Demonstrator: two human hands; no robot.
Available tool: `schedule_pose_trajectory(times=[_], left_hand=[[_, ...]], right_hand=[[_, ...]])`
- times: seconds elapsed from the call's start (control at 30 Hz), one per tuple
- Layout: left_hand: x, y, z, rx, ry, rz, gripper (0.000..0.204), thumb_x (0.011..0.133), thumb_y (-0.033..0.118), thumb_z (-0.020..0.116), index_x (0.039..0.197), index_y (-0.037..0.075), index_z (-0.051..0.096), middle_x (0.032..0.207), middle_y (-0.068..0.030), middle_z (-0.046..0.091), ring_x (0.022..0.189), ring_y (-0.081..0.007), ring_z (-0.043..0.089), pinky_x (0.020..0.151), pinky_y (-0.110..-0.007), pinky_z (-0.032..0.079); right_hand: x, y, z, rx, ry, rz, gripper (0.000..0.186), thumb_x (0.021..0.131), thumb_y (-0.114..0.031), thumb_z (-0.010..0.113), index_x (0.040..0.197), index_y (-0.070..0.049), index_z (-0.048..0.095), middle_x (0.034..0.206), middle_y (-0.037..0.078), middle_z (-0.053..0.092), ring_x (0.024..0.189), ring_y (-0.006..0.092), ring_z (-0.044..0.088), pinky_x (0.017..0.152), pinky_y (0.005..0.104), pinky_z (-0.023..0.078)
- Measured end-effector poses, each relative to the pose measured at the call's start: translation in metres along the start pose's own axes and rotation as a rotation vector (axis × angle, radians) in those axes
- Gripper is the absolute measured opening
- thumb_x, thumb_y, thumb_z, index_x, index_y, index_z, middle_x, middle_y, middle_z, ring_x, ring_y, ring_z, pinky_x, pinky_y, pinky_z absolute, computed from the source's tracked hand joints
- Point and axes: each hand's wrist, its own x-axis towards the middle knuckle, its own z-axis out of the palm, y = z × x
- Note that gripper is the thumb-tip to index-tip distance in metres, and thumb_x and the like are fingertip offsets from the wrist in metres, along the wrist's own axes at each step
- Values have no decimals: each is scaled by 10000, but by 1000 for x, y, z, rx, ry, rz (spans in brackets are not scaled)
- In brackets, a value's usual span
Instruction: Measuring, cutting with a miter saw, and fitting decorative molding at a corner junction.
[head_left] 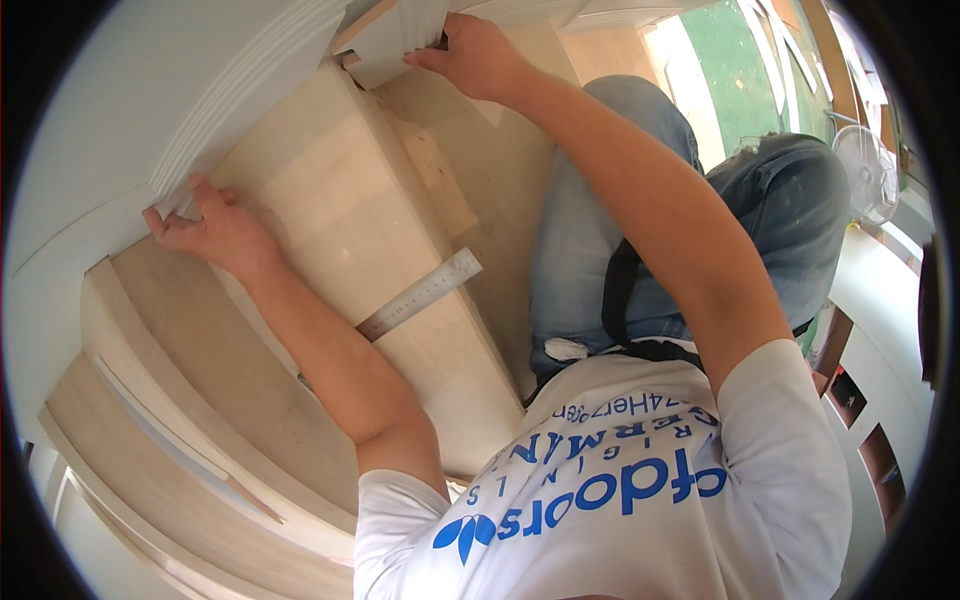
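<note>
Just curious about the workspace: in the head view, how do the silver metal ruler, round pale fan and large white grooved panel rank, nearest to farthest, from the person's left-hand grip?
1. Large white grooved panel: upper left, at the left-hand grip.
2. Silver metal ruler: near the picture's middle.
3. Round pale fan: far right.

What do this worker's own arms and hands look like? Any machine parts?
No machine parts show. The left hand and right hand are bare: no gloves, and no watch or bracelet visible. Both arms are uncovered up to short white sleeves, part of a shirt with blue print.
</note>
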Motion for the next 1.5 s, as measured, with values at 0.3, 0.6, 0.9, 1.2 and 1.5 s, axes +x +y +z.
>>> schedule_pose_trajectory(times=[0.3, 0.6, 0.9, 1.2, 1.5], left_hand=[[4, -8, -2, 21, -2, 48, 770, 1026, 111, 656, 1606, 43, 153, 1427, -178, 490, 900, -204, 549, 751, -356, 526], [4, -8, -3, 54, -1, 41, 790, 1026, 156, 671, 1604, 33, 146, 1392, -181, 500, 868, -207, 543, 767, -353, 523], [2, -5, -2, 49, -7, 32, 823, 1029, 159, 663, 1624, 32, 107, 1442, -239, 435, 847, -205, 544, 781, -361, 537], [3, -6, -4, 43, -26, 47, 840, 1022, 156, 671, 1624, 24, 100, 1393, -221, 440, 837, -210, 537, 776, -373, 537], [0, -3, -2, 94, -12, 19, 842, 1024, 172, 668, 1621, 17, 95, 1372, -215, 446, 833, -217, 534, 780, -386, 529]], right_hand=[[9, 17, 6, -40, 24, -114, 377, 981, -217, 696, 1197, 91, 674, 1129, 266, 743, 1021, 408, 718, 918, 469, 566], [7, 20, 21, -19, 142, -71, 396, 967, -235, 712, 1227, 62, 672, 1136, 253, 743, 1060, 398, 716, 936, 465, 564], [-6, 15, 5, -11, 45, -53, 358, 970, -198, 701, 1192, 83, 690, 1155, 283, 735, 1060, 419, 712, 914, 477, 558], [-1, 7, 9, -257, 135, -32, 564, 1018, -233, 639, 1447, 107, 503, 1157, 263, 727, 1053, 412, 700, 919, 486, 558], [-10, -6, 10, 125, 155, 123, 622, 1024, -288, 668, 1461, 101, 458, 1246, 259, 708, 1164, 392, 692, 984, 460, 565]])
